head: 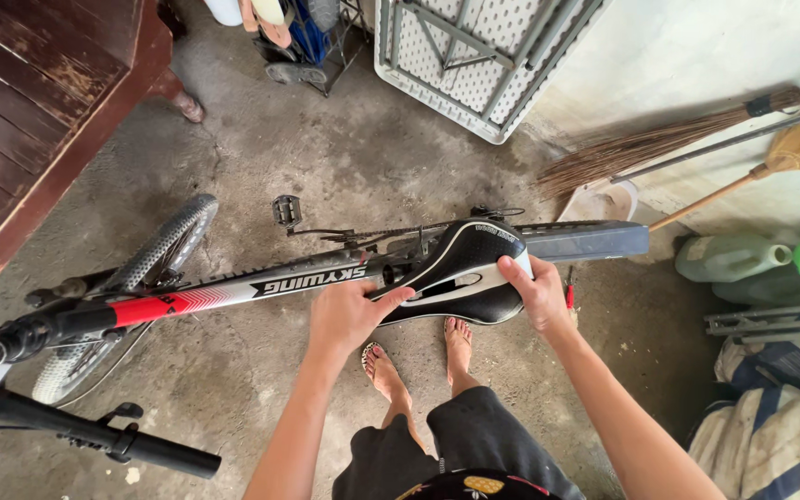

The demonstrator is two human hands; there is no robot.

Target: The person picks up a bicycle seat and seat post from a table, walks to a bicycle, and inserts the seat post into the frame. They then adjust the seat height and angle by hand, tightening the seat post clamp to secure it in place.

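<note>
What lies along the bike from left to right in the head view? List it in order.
Handlebar grip → front tyre → frame top tube → left hand → saddle → right hand → rear mudguard.

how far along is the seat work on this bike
Done: the black saddle sits on the bike frame, roughly in line with it. In hand: the left hand grips its nose and the right hand its rear. Left: can't tell if the clamp is tight; it's hidden under the saddle.
</note>
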